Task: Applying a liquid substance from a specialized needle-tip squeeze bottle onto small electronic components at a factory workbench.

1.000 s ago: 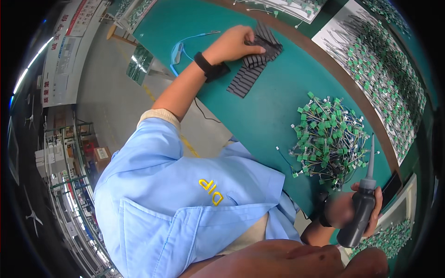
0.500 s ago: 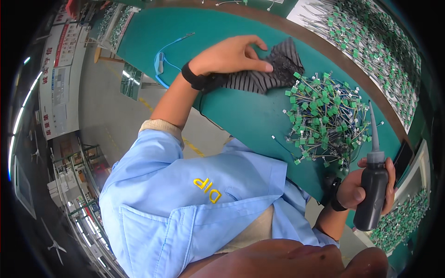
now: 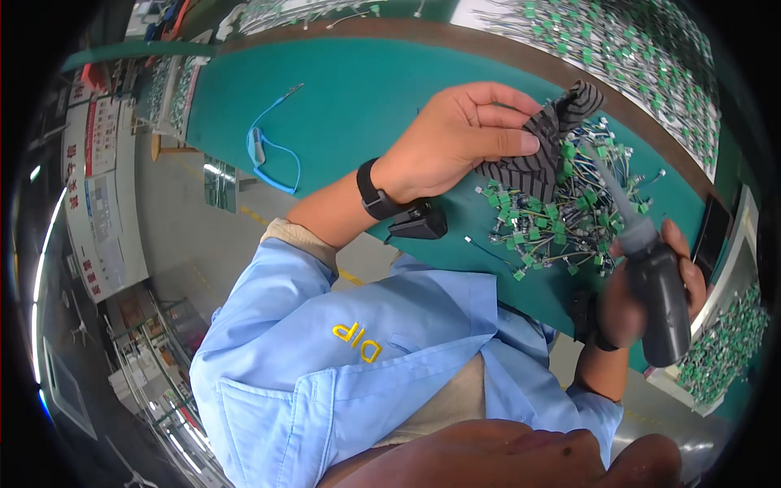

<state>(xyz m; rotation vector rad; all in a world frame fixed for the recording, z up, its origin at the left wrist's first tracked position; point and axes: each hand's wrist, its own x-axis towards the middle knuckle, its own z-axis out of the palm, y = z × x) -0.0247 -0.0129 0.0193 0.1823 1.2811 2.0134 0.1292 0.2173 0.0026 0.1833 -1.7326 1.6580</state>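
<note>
My left hand [image 3: 476, 134] pinches a dark grey cloth with black stripes [image 3: 529, 167] between thumb and fingers. The cloth is lifted over the edge of a pile of small green connectors with wires [image 3: 545, 228] and covers part of it. My right hand [image 3: 687, 272] is wrapped round a dark squeeze bottle [image 3: 661, 305] with a long grey nozzle [image 3: 610, 183]. The bottle tilts, its nozzle pointing toward the cloth above the pile. Whether the tip touches the cloth, I cannot tell.
The green worktop [image 3: 342, 73] bears a blue wrist strap cord [image 3: 281, 175] at the left. A white tray of wired green connectors [image 3: 602, 49] stands beyond the wooden edge [image 3: 407, 34]. A dark phone-like slab [image 3: 713, 232] and another connector tray [image 3: 720, 358] are at the right.
My left hand has raised the cloth off the worktop and carried it right, over the pile. The bottle in my right hand has tipped, its nozzle swinging left toward the cloth.
</note>
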